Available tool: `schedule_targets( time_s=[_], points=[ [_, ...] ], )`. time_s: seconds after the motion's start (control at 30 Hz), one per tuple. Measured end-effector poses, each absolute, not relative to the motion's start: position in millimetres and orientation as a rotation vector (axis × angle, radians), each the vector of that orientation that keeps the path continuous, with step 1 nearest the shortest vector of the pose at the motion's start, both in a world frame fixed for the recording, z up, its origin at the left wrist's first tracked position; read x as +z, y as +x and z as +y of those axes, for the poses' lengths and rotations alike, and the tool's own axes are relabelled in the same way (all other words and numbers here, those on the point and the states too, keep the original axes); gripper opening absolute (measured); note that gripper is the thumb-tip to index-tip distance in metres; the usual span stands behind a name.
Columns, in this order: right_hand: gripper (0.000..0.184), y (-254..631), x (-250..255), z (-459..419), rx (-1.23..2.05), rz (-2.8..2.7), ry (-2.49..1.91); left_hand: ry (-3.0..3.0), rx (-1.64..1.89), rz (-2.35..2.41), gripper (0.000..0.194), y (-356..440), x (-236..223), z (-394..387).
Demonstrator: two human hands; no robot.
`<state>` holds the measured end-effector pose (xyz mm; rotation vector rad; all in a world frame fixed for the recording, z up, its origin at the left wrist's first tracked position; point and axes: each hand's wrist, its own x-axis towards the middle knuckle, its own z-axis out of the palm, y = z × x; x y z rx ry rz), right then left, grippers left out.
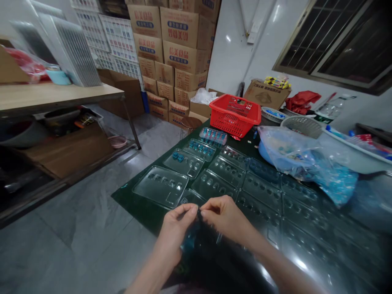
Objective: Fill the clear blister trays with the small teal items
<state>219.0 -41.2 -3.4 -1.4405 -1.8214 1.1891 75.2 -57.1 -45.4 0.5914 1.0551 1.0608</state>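
My left hand (pixel 180 222) and my right hand (pixel 225 212) meet over the near edge of the dark green table (pixel 134 206). Thumb and finger are pinched together on each; what lies between the fingertips is too small and dark to name. A blurred, see-through blue thing shows below, beside my left hand. Just beyond my hands lie clear plastic trays (pixel 162 185) with rows of small hollows. One tray (pixel 183 162) holds a couple of blue pieces (pixel 177 156). Farther back, another tray (pixel 200 149) contains more blue pieces, and a third (pixel 213 136) has blue and pinkish ones.
A red basket (pixel 235 116) stands at the table's far end. To the right are a blue basin in a plastic bag (pixel 283 149), a grey woven basket (pixel 301 124) and a pale tub (pixel 358 151). Stacked cartons (pixel 180 30) and a wooden-topped table (pixel 61 96) lie beyond.
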Motion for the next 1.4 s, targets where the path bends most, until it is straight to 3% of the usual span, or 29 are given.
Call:
schedule_targets(
  time_s=[0.17,0.4,0.53,1.0,1.23,1.4],
  points=[
    [0.015,216.9,-2.2,-48.5,0.955,-1.853,-1.489,0.641,1.067,1.068,0.024,78.4,-45.0,-55.7],
    [0.014,230.0,-1.4,-44.1,1.388,-1.722,-1.443,0.702,1.040,1.056,0.023,82.5,-41.2,-57.1],
    [0.015,235.0,-4.3,-45.9,1.416,-1.706,-1.454,0.745,1.022,1.085,0.024,85.8,-41.3,-57.3],
    [0.009,231.5,-9.4,-54.8,1.117,-1.645,-1.452,0.764,0.954,1.037,0.030,94.0,-36.2,-58.5],
    [0.013,223.1,-12.3,-64.4,0.615,-1.832,-1.600,0.657,0.952,0.982,0.030,94.1,-40.1,-61.3],
    [0.012,223.3,-11.6,-67.2,0.698,-1.798,-1.578,0.717,0.953,0.969,0.027,94.7,-42.2,-59.9]
  ],
)
